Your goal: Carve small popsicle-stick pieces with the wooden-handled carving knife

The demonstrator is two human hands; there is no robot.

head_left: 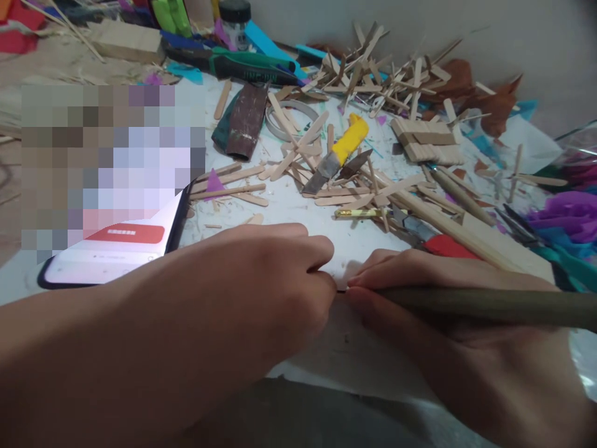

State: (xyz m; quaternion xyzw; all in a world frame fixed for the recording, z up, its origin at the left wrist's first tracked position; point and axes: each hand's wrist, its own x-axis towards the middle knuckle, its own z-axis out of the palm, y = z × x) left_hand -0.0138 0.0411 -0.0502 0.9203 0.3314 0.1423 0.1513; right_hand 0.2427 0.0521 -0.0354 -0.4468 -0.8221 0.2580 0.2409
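Note:
My right hand (pixel 448 323) is closed around a round greenish-brown stick (pixel 494 307), gripped much like a pen. The stick runs out past the right edge of the view, and my fingertips cover its front end. Facing it, my left hand (pixel 280 280) is closed with fingers curled; anything inside it is hidden. A thin dark sliver (pixel 342 291) shows in the narrow gap between both sets of fingertips, too small to identify. Both hands are low over the front of the white work surface (pixel 298 208).
A lit phone (pixel 125 249) lies left of my left hand. Beyond are a yellow-handled cutter (pixel 336 152), a tape ring (pixel 280 124), loose craft sticks (pixel 373 74), a bundle of sticks (pixel 429 142) and green-handled pliers (pixel 247 65). Scissors (pixel 527 224) lie at right.

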